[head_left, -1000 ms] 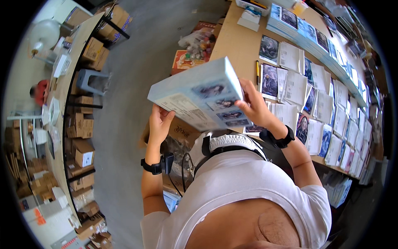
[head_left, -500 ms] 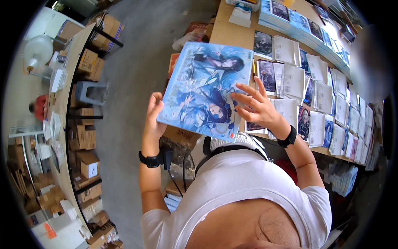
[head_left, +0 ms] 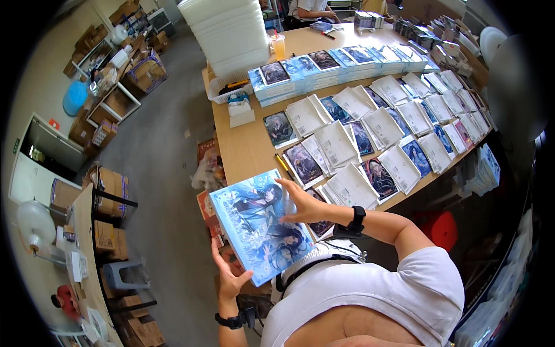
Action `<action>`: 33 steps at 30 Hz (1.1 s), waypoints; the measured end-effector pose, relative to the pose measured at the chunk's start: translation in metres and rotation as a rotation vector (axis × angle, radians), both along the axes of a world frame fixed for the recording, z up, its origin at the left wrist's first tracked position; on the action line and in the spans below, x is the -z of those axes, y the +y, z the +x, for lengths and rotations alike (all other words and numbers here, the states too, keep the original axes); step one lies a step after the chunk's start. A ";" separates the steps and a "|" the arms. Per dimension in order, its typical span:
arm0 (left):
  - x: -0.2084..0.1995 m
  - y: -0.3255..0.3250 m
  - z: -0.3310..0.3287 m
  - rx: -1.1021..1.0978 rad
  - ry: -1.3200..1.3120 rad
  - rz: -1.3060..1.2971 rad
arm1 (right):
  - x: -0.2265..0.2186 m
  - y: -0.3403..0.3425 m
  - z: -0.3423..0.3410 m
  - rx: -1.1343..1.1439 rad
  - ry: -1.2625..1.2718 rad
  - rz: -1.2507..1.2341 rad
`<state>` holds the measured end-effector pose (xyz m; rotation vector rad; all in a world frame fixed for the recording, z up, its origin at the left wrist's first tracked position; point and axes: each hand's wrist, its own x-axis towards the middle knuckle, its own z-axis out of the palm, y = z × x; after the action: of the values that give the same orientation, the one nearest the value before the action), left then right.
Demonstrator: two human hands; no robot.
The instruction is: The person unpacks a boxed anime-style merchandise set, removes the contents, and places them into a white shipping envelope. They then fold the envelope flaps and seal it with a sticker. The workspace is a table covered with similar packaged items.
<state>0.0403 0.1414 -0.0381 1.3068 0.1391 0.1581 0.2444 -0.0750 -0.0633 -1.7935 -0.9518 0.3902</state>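
A flat, blue box-like item with two long-haired illustrated figures on its cover is tilted in front of me, over the table's near left corner. My left hand grips its lower left edge, thumb on the cover and fingers around the side. At the opposite edge, my right hand holds on with thumb and finger parted over the cover. Whether the item is a box or a thick book cannot be told. Close to my right hand lie illustrated cards and white packets.
The wooden table carries rows of cards and packets, with stacked blue illustrated items behind. A white basket, white foam sheets and a drink cup stand far left. Another person sits beyond. A grey stool is left.
My view has swung up and right, showing more of the table. The blue item has turned and sits lower in view. My right hand has shifted from flat on the cover to its right edge.
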 end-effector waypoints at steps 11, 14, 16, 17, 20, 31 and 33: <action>-0.031 0.016 0.045 0.027 0.098 -0.027 | 0.003 0.015 -0.004 -0.295 0.092 -0.043; -0.026 0.015 0.060 -0.182 -0.098 0.175 | 0.007 0.022 -0.008 -0.328 0.112 -0.080; -0.025 0.022 0.058 -0.109 -0.072 0.137 | 0.004 0.028 -0.015 -0.328 0.064 -0.090; -0.025 0.025 0.056 -0.073 -0.059 0.119 | 0.000 0.029 -0.016 -0.335 0.053 -0.098; -0.027 0.018 0.056 -0.108 -0.071 0.083 | -0.023 0.028 -0.019 -0.343 -0.052 -0.105; -0.035 -0.007 0.075 -0.018 0.052 0.106 | -0.106 0.054 -0.033 -0.247 -0.293 -0.036; -0.029 -0.008 0.081 -0.038 -0.055 0.161 | -0.110 0.045 -0.034 -0.211 -0.346 0.072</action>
<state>0.1209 0.1333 -0.0088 1.4590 0.1058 0.2409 0.2107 -0.0297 0.0470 -1.7311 -1.3868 0.1747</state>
